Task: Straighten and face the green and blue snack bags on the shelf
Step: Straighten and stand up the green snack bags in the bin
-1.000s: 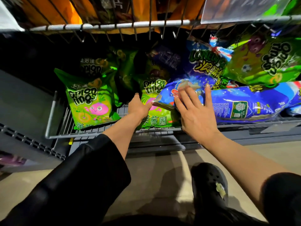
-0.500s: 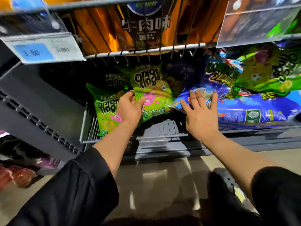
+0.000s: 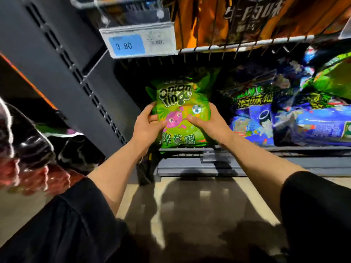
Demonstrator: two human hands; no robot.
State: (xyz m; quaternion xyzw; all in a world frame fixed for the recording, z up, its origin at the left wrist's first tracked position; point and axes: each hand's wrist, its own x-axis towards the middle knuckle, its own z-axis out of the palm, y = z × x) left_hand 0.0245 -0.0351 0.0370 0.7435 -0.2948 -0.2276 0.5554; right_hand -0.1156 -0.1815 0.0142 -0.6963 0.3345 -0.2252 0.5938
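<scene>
Overhead, a white wire shelf (image 3: pixel 247 45) carries orange foil snack packs (image 3: pixel 205 19); under it sits the dark grey slotted shelf (image 3: pixel 247 150) that bears the task's bags. To the right, glossy blue plastic snack bags (image 3: pixel 313 128) lie tumbled on their sides, with more green bags (image 3: pixel 332 80) tilted above them, all blurred.

At the shelf's left end the bright green "Onion rings" snack bag (image 3: pixel 180 114) stands upright and front-facing, its bottom edge at the shelf lip. The left hand (image 3: pixel 146 128) grips its left edge, thumb on the front; the right hand (image 3: pixel 207 123) grips its right edge the same way. Another green bag seems to stand behind it, though the dark hides most of it.

By my judgement the bag is light, puffed with air, slick and crinkly, with brittle contents, so holding it gently by the side seams suits it better than squeezing the middle.

Readable: "Onion rings" above a pink cartoon figure, Chinese characters along the bottom; the blue and white price tag (image 3: pixel 138 44) reads "3 80".
</scene>
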